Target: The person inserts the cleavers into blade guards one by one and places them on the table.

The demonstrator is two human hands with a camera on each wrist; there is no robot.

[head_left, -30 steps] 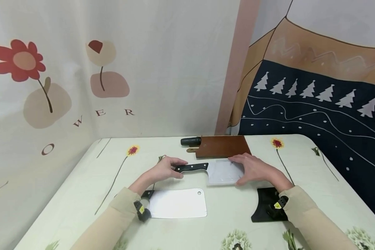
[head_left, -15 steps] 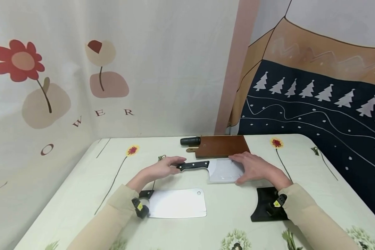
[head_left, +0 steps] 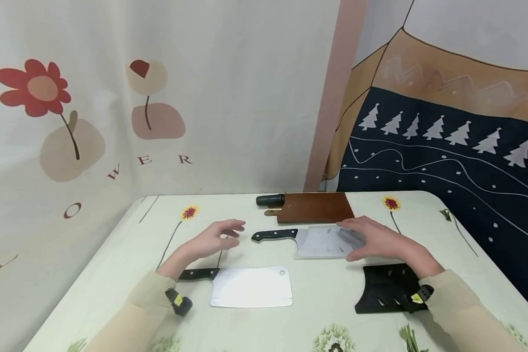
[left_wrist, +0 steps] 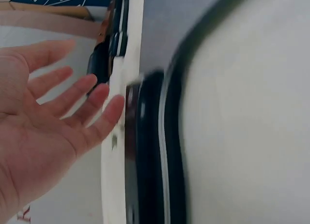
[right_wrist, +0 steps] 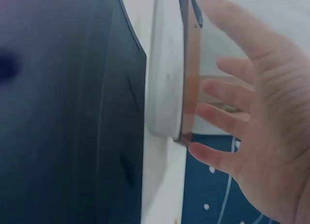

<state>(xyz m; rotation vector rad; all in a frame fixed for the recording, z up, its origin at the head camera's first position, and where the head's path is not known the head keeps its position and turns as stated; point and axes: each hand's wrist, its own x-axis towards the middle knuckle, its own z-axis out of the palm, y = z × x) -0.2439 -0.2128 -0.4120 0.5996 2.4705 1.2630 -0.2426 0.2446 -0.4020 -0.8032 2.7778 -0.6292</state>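
A cleaver with a black riveted handle lies across the middle of the table, its blade inside a pale translucent cover. My left hand is apart from the handle's left end, its fingers loosely spread and holding nothing, as the left wrist view also shows. Around the cover's right end hovers my right hand, thumb and fingers spread; in the right wrist view the fingers look off the cover. Nearer me lies a second cleaver with a bare, shiny blade and black handle.
Behind the covered cleaver lies a brown blade-shaped sheath or board with a thick black handle beside it. A black slotted blade cover lies under my right wrist. Curtains hang behind the table.
My left hand has drawn back to the left, off the black handle. My right hand has shifted right, away from the pale cover. The covered cleaver lies nearly where it was.
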